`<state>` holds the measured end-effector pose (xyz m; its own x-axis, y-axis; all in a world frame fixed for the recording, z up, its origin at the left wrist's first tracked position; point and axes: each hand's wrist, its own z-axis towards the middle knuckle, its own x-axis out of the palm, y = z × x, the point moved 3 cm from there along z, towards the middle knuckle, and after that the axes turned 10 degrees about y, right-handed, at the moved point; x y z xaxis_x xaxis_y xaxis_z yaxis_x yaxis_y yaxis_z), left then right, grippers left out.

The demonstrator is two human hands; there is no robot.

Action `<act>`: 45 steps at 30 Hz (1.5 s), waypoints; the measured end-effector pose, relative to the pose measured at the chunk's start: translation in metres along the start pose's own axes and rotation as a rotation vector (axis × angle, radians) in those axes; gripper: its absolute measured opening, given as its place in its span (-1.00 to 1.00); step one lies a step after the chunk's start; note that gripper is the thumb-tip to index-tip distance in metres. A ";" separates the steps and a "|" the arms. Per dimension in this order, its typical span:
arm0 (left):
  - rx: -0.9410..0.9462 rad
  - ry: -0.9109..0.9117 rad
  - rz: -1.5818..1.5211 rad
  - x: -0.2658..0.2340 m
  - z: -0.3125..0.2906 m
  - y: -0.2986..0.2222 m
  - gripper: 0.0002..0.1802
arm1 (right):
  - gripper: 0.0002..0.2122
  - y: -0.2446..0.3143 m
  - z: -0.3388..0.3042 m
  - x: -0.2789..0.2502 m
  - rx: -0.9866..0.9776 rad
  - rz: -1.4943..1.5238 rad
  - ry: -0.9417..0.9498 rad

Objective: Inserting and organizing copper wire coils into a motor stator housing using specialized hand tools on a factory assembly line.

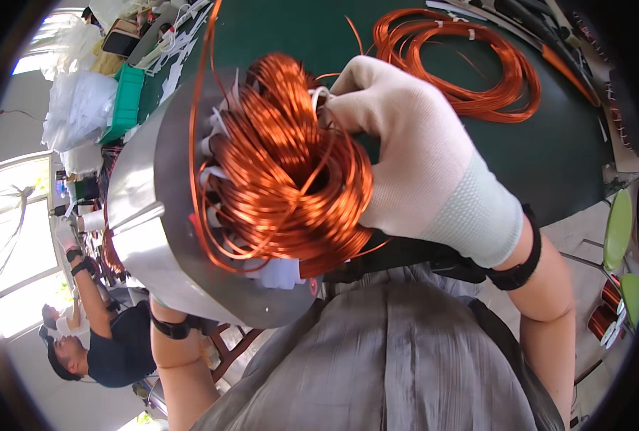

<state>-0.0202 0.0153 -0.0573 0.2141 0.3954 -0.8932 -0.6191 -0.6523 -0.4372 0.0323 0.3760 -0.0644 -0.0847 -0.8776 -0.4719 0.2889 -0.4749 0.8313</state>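
Observation:
A motor stator in a silvery cylindrical housing sits tilted in front of me, and thick bundles of copper winding bulge from its end. White insulation pieces stick out between slots and winding. At the winding's upper right, my right hand in a pale knit glove has its fingers curled and pinched together beside a small white loop; what lies between the fingertips is hidden. The stator blocks my left hand from sight; only a bit of cuff and the forearm show at its lower left.
A loose copper wire coil lies on the dark green tabletop. A green bin, white plastic bags and white strips are at the far left. Long tools lie at the far right. Green stools stand right; another person works left.

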 end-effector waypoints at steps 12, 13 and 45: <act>0.028 -0.050 -0.057 -0.010 0.030 0.001 -0.57 | -0.82 -0.002 0.006 0.007 0.051 -0.001 -0.032; 0.024 -0.045 -0.061 -0.011 0.030 -0.001 -0.57 | -0.82 -0.003 0.005 0.007 0.055 0.006 -0.036; 0.173 -0.113 -0.026 0.018 0.039 0.004 -0.63 | -0.82 -0.084 -0.056 -0.202 0.307 -0.776 -0.146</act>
<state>-0.0487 0.0447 -0.0708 0.1517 0.4865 -0.8604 -0.7374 -0.5240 -0.4263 0.0785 0.5969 -0.0554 -0.2805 -0.2851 -0.9165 -0.1723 -0.9244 0.3402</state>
